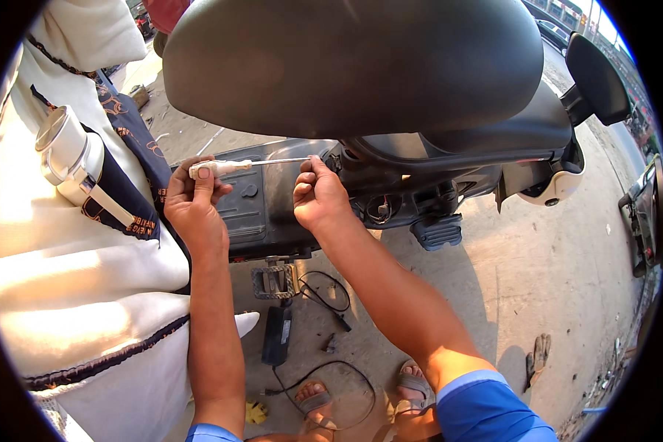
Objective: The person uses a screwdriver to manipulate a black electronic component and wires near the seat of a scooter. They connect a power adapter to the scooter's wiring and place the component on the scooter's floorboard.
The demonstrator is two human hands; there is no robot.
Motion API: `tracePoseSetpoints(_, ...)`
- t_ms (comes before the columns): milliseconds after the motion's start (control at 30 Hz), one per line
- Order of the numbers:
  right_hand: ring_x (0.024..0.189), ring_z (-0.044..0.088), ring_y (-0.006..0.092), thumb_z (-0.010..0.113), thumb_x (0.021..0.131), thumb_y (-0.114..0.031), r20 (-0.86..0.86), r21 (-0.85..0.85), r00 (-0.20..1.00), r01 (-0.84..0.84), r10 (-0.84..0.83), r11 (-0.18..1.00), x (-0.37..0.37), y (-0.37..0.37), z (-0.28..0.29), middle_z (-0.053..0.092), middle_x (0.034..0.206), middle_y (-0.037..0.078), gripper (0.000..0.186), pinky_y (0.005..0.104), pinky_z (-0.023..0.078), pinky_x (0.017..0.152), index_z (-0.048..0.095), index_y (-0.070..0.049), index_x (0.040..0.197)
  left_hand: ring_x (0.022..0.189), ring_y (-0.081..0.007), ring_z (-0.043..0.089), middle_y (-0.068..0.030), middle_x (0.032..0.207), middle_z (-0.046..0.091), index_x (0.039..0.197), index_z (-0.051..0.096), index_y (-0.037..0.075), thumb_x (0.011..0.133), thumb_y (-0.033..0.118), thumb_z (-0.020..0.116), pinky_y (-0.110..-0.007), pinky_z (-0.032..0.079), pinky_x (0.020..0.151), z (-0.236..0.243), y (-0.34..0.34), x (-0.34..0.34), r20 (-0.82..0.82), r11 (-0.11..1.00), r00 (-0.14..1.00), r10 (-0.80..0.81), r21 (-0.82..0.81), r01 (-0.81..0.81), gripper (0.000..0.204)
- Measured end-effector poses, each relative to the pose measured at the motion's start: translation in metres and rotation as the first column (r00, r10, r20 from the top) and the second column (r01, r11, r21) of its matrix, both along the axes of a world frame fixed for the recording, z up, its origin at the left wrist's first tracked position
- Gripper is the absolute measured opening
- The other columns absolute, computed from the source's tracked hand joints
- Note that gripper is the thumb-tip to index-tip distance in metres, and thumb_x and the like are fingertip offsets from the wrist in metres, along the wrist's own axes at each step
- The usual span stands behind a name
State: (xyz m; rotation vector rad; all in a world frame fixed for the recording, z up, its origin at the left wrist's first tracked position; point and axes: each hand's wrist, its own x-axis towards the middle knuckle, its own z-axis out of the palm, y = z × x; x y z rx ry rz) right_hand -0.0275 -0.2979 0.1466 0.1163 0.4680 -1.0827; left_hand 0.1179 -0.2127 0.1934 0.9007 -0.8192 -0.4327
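Observation:
A screwdriver [232, 166] with a pale, whitish handle and a thin metal shaft lies level above the scooter's black footboard [254, 214]. My left hand [197, 190] is closed round its handle. At the shaft's far end, my right hand [318, 190] pinches the tip between thumb and fingers, the other fingers curled in. Just right of that hand, under the black seat [353, 62], the scooter's side has an opening with some wiring [381, 209] showing.
A cream quilted cover [88, 280] with a white bottle [70, 151] in its pocket fills the left. Below are a pedal [274, 282], a black power adapter [276, 335] with looping cable, and a glove [538, 361] on the ground. A mirror [597, 81] sticks out upper right.

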Motion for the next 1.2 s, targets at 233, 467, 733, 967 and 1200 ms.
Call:
tracePoseSetpoints(233, 0.063, 0.058, 0.0029, 0.06, 0.099, -0.02, -0.119, 0.112, 0.992, 0.049, -0.036, 0.993, 0.005, 0.0, 0.013, 0.067, 0.085, -0.005, 0.011, 0.0172, 0.039, 0.047, 0.064, -0.011, 0.096, 0.069, -0.0065, 0.061, -0.0058, 0.097, 0.07, 0.107, 0.066, 0.001, 0.094, 0.007, 0.064, -0.021, 0.057, 0.061, 0.001, -0.004, -0.003, 0.005, 1.0, 1.0, 0.003, -0.001, -0.003, 0.014)
tracePoseSetpoints(467, 0.059, 0.055, 0.0023, 0.061, 0.097, -0.023, -0.169, 0.186, 0.983, 0.104, -0.072, 0.977, 0.011, -0.004, 0.019, 0.063, 0.079, -0.007, 0.014, 0.0189, 0.031, 0.044, 0.062, -0.013, 0.087, 0.081, -0.0076, 0.064, -0.0062, 0.102, 0.069, 0.108, 0.066, 0.003, 0.095, 0.006, 0.063, -0.02, 0.057, 0.065, 0.0, -0.01, 0.001, 0.011, 0.999, 0.999, -0.048, 0.019, 0.048, 0.014)
tracePoseSetpoints(733, 0.058, 0.055, 0.0026, 0.06, 0.099, -0.026, -0.169, 0.209, 0.978, 0.16, -0.125, 0.965, 0.016, -0.006, 0.019, 0.062, 0.077, -0.006, 0.019, 0.0193, 0.03, 0.043, 0.062, -0.011, 0.087, 0.076, -0.0066, 0.062, -0.0042, 0.098, 0.069, 0.106, 0.067, 0.003, 0.094, 0.006, 0.065, -0.021, 0.058, 0.063, -0.005, -0.014, 0.001, -0.041, 0.998, 0.997, -0.067, 0.012, 0.068, 0.013)
tracePoseSetpoints(967, 0.059, 0.057, 0.0031, 0.059, 0.099, -0.025, -0.153, 0.223, 0.978, 0.172, -0.14, 0.96, 0.014, -0.01, 0.016, 0.064, 0.079, -0.004, 0.019, 0.0189, 0.031, 0.042, 0.062, -0.01, 0.088, 0.083, -0.0093, 0.066, -0.0067, 0.105, 0.07, 0.108, 0.066, 0.004, 0.094, 0.007, 0.064, -0.021, 0.06, 0.064, -0.011, -0.018, 0.007, -0.049, 0.994, 0.993, -0.107, 0.026, 0.109, 0.014)
tracePoseSetpoints(1200, 0.058, 0.055, 0.0019, 0.059, 0.099, -0.025, -0.119, 0.206, 0.982, 0.172, -0.15, 0.963, 0.015, -0.014, 0.011, 0.064, 0.079, -0.005, 0.016, 0.0183, 0.03, 0.042, 0.06, -0.013, 0.088, 0.083, -0.0092, 0.066, -0.0064, 0.104, 0.07, 0.108, 0.067, 0.004, 0.094, 0.007, 0.065, -0.021, 0.06, 0.064, -0.012, -0.021, 0.009, -0.052, 0.991, 0.99, -0.127, 0.025, 0.129, 0.014)
